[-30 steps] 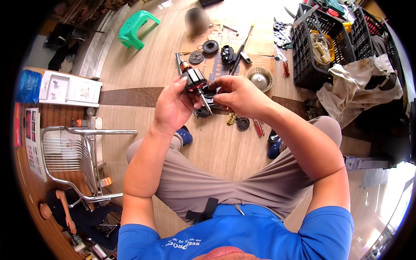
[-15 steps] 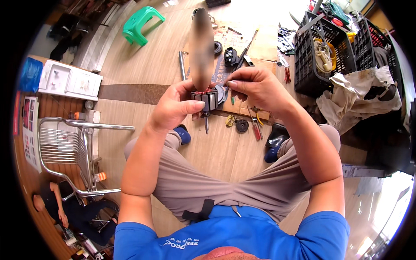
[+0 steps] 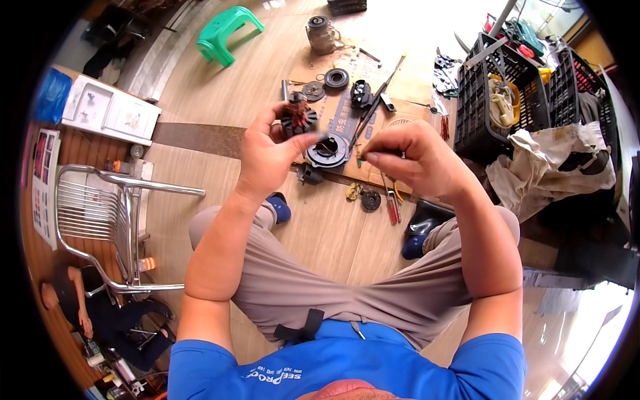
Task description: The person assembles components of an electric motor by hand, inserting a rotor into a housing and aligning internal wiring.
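Above the wood-plank floor [image 3: 200, 100], left hand [image 3: 270, 157] clamps a finned, dark motor rotor [image 3: 298, 119] with coppery windings. Right hand [image 3: 417, 160] pinches closed; contents unclear. Hands apart, over flat cardboard [image 3: 400, 80].

A seated person's left hand [image 3: 270, 150] grips a rotor [image 3: 298, 119] above the knees, the right hand [image 3: 413, 160] just to its right. Beyond them, a cardboard sheet [image 3: 400, 87] lies on the floor with parts and tools on it. Crates [image 3: 507, 87] stand right of it, a stool [image 3: 228, 33] far left, a chair [image 3: 100, 220] left of the legs.
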